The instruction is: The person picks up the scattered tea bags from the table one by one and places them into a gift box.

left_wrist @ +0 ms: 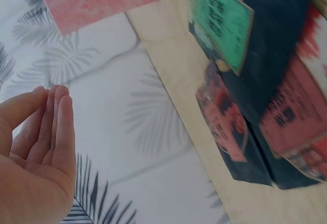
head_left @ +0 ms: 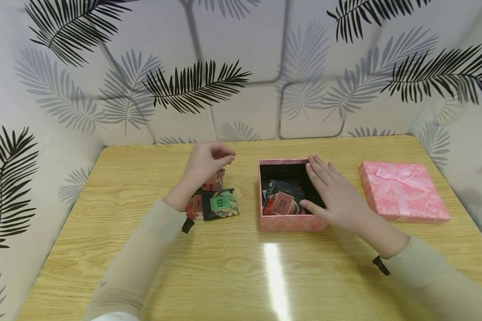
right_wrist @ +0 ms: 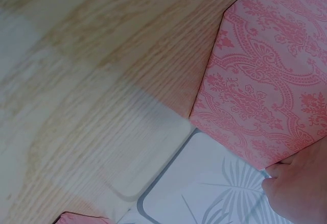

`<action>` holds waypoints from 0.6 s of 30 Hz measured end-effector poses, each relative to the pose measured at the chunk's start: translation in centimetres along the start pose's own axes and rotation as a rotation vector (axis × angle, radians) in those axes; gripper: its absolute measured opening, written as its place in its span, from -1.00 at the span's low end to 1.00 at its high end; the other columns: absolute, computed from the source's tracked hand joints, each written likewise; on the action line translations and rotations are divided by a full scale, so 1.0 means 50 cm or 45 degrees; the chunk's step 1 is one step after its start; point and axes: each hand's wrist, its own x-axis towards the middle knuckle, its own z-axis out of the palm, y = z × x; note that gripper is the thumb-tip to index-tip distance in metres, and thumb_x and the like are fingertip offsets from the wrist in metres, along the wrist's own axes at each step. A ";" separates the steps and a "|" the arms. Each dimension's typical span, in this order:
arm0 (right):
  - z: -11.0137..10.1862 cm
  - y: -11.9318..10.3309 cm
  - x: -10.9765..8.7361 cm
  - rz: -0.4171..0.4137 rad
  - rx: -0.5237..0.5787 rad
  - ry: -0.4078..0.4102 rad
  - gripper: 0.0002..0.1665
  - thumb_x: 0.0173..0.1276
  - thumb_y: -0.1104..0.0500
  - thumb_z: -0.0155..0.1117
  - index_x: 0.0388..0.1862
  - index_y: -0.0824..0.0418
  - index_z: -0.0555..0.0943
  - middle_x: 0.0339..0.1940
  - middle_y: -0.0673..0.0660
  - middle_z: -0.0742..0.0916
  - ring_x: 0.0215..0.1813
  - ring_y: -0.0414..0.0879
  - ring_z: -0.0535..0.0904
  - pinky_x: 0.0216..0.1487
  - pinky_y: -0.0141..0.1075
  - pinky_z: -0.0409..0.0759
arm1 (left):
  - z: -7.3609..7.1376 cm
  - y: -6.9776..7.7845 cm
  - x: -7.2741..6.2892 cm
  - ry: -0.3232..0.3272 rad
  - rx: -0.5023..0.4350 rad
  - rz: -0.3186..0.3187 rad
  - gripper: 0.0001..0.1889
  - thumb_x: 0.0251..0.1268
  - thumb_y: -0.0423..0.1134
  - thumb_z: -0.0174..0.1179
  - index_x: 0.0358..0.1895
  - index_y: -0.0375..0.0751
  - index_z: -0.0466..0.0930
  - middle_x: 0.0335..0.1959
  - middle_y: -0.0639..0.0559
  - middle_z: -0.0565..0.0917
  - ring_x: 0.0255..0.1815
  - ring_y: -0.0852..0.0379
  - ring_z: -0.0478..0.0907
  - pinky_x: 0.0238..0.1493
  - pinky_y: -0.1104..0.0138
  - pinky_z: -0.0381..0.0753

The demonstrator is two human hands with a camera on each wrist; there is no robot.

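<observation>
My left hand [head_left: 209, 162] is raised above a small group of dark floral sachets on the table. Its thumb meets the fingertips and nothing shows between them in the left wrist view. One sachet [head_left: 223, 203] bears a green label; the others, one of them a red-labelled sachet [left_wrist: 222, 124], overlap beside it. The pink patterned box [head_left: 293, 224] stands uncovered to the right, its inside black, with several sachets [head_left: 283, 203] lying in it. My right hand [head_left: 337, 200] rests on the box's right rim, fingers straight and thumb spread over the near side.
A pink box lid [head_left: 401, 189] with a ribbon bow lies on the table [head_left: 225, 267] to the right of the box. Behind the table hangs a white leaf-patterned cloth [head_left: 241, 58], which also rises along both sides.
</observation>
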 end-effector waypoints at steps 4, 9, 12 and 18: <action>0.000 0.000 0.000 0.002 0.001 -0.005 0.09 0.64 -0.27 0.10 0.74 0.43 -0.03 0.79 0.38 0.05 0.80 0.28 -0.08 0.83 0.04 -0.18 | -0.012 -0.021 -0.006 0.024 -0.009 -0.049 -0.83 0.50 -0.33 0.34 0.00 -0.30 0.83 -0.06 -0.23 0.85 -0.10 -0.13 0.82 -0.08 0.13 0.81; 0.002 0.000 0.000 0.000 -0.004 0.002 0.09 0.64 -0.27 0.10 0.73 0.43 -0.02 0.78 0.38 0.07 0.80 0.28 -0.07 0.83 0.04 -0.17 | -0.024 -0.053 -0.008 0.063 -0.005 -0.090 -0.83 0.50 -0.32 0.34 0.01 -0.31 0.83 -0.02 -0.25 0.84 -0.08 -0.15 0.80 -0.09 0.18 0.78; 0.003 0.001 0.000 0.001 -0.002 0.001 0.09 0.64 -0.27 0.11 0.74 0.43 -0.02 0.78 0.38 0.06 0.80 0.28 -0.07 0.83 0.04 -0.18 | -0.029 -0.075 -0.007 0.089 0.012 -0.114 -0.82 0.50 -0.32 0.35 0.01 -0.30 0.83 -0.03 -0.25 0.84 -0.08 -0.16 0.81 -0.13 0.23 0.77; 0.001 0.001 -0.001 0.004 0.004 -0.008 0.09 0.65 -0.27 0.10 0.74 0.42 -0.03 0.79 0.37 0.05 0.81 0.28 -0.08 0.83 0.03 -0.19 | -0.037 -0.111 -0.006 0.126 0.034 -0.172 -0.81 0.50 -0.31 0.34 0.03 -0.32 0.82 -0.05 -0.28 0.84 -0.08 -0.19 0.81 -0.03 0.05 0.80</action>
